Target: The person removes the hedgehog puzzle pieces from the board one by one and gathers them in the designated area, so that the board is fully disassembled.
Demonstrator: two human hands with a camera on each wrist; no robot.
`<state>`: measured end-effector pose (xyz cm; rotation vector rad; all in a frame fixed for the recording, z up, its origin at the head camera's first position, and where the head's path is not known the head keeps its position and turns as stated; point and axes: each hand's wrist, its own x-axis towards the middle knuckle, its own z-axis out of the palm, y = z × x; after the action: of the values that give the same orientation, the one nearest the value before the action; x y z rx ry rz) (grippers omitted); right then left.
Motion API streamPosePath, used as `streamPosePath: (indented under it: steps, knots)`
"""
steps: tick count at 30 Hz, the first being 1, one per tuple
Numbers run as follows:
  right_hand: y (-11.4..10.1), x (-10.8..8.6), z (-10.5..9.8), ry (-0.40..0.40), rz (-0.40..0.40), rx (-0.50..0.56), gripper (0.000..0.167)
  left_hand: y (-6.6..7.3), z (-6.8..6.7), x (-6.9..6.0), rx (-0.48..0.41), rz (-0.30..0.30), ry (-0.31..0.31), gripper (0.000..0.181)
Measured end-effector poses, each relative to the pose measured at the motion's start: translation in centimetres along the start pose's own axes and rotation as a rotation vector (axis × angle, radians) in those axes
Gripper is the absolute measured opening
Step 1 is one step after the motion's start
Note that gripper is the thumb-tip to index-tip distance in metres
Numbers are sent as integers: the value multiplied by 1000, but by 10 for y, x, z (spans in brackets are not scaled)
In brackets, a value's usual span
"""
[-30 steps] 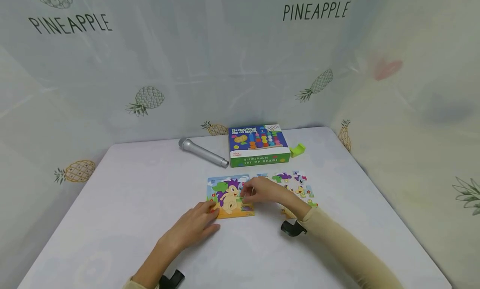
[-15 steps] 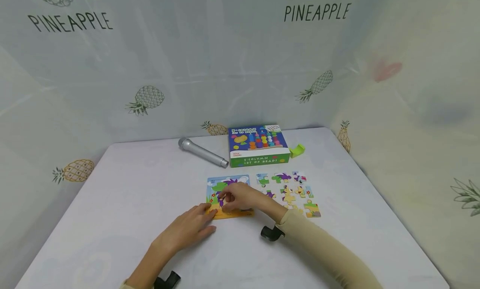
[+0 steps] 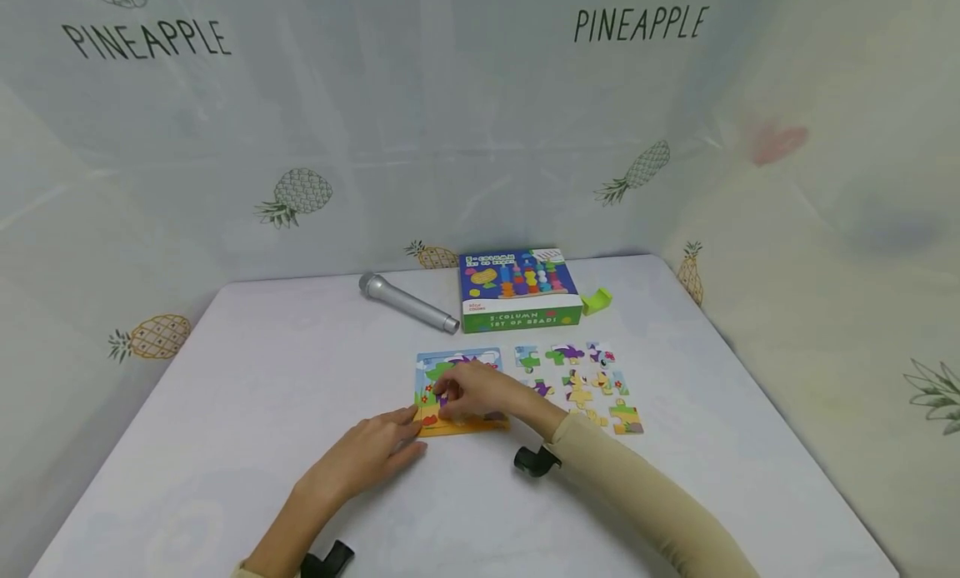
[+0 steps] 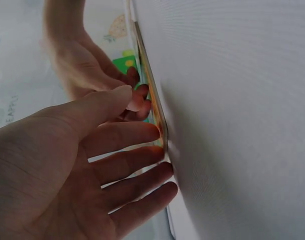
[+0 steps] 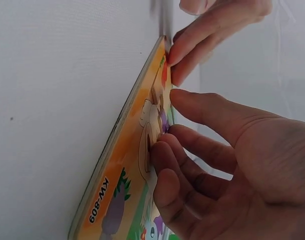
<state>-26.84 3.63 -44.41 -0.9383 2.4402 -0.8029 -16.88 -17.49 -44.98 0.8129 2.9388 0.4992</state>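
Observation:
A flat jigsaw puzzle board (image 3: 457,353) with a blue and orange border and a cartoon animal picture lies on the table. My left hand (image 3: 367,453) rests at its lower left corner, fingers extended and fingertips touching the edge. Over the board's left half, my right hand (image 3: 480,391) bends its fingers down, thumb and forefinger pinching what seems a small puzzle piece (image 5: 165,120), mostly hidden, against the surface. In the right wrist view, the thumb and fingertips meet the printed board. Loose puzzle pieces (image 3: 577,391) lie in rough rows right of the board.
Behind the board stand a bead-set box (image 3: 521,291), a silver toy microphone (image 3: 408,301) and a small green object (image 3: 597,301). A pineapple-print sheet (image 3: 450,103) hangs past the white table's (image 3: 285,353) back edge.
My right hand has moved left across the board, from its right side to its left half, uncovering more loose pieces. My left hand has shifted slightly left, still at the board's corner.

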Motion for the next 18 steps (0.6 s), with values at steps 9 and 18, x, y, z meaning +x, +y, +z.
streamPosePath:
  steps: [9, 18]
  knots:
    - [0, 5, -2, 24, 42, -9, 28, -1, -2, 3, 17, -18, -14, 36]
    - [2, 7, 0, 60, 34, 35, 20, -1, -2, 6, 21, -1, -8, 31]
